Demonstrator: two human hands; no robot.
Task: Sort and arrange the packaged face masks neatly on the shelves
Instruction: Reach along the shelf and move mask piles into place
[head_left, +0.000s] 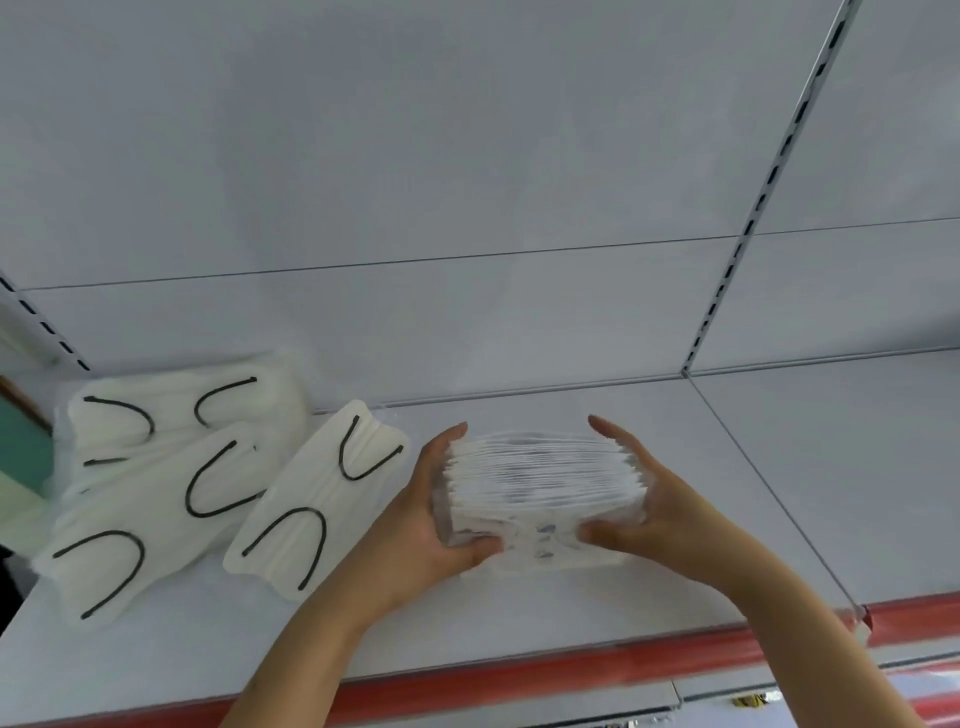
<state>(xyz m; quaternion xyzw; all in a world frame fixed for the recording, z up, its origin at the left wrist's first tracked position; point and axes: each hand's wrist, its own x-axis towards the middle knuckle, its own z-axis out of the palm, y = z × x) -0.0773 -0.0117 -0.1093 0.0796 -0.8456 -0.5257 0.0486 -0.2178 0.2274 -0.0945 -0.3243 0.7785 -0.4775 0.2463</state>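
A thick stack of white packaged masks (543, 488) stands on its edge on the white shelf (597, 587), near the middle. My left hand (436, 514) grips its left end, thumb curled under the front. My right hand (639, 504) grips its right end, fingers along the side and thumb at the front. To the left lie three packs of cream masks with black ear loops: one (317, 499) closest to the stack, one (156, 514) further left, and one (187, 410) behind them against the back wall.
The shelf has a red front strip (571, 670). A slotted metal upright (763, 208) runs up the white back panel at the right, and a seam divides off a neighbouring shelf (857, 467). A green object (21, 447) sits at the far left edge.
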